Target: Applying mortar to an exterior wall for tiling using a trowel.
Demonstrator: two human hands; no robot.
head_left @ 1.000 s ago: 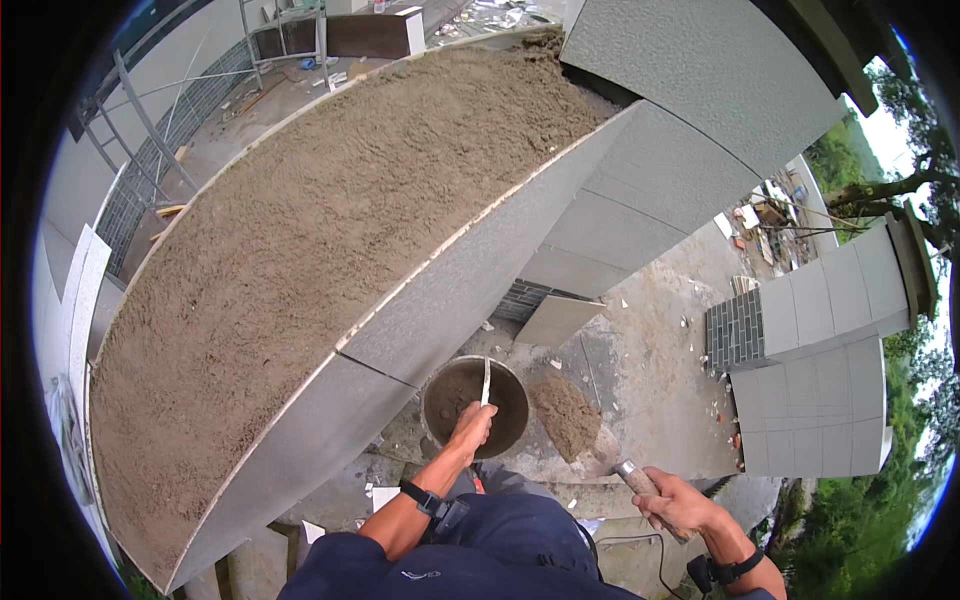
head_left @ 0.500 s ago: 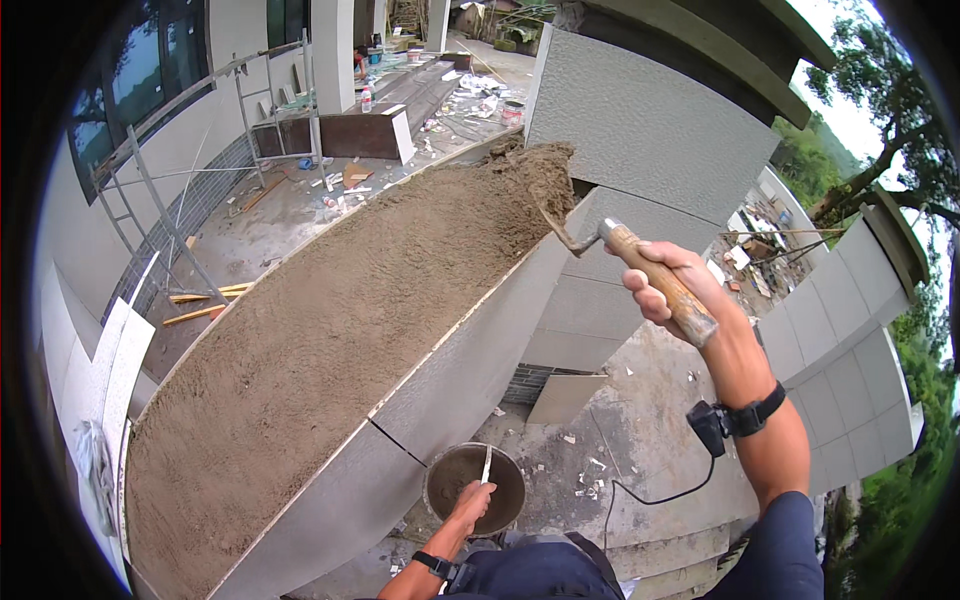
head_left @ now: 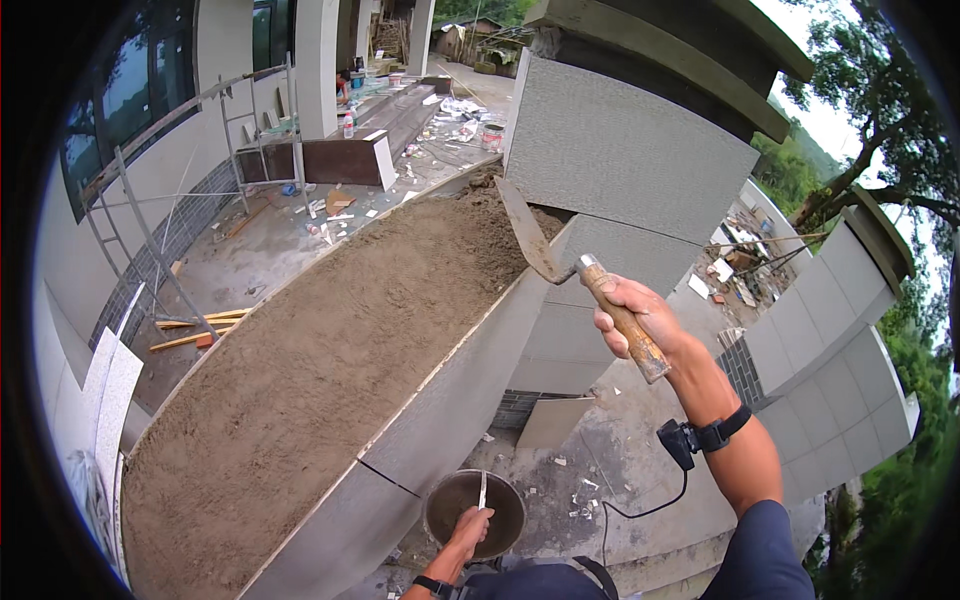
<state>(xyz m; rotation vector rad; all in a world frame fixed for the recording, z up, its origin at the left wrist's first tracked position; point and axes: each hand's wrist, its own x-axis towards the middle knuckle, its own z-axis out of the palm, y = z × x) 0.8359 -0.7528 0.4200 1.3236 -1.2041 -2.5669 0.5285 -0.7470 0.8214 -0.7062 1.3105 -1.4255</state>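
Observation:
My right hand (head_left: 640,312) is closed round the wooden handle of a trowel (head_left: 625,325). The trowel's metal blade (head_left: 528,235) is turned on edge at the far right end of the mortar (head_left: 330,340), near the tall grey pillar (head_left: 620,145). Brown wet mortar fills the long top of the low wall; it looks rougher and lumpier at the far end. Low down, my left hand (head_left: 468,528) is closed on a pale strip (head_left: 483,490) that looks like the handle of a dark round bucket (head_left: 512,500). The bucket's inside looks grey and mostly bare.
Grey panels (head_left: 465,340) face the low wall's near side. A loose tile (head_left: 553,423) leans by the pillar's foot. Beyond the wall stand a metal scaffold frame (head_left: 140,210) and yellowish wooden strips (head_left: 200,325). Rubble litters the ground, and a cable (head_left: 640,513) hangs from my right wrist.
The trowel's blade has turned and come out of the mortar heap at the far end, leaving its face visible. That heap looks lower and more spread. The view has shifted slightly.

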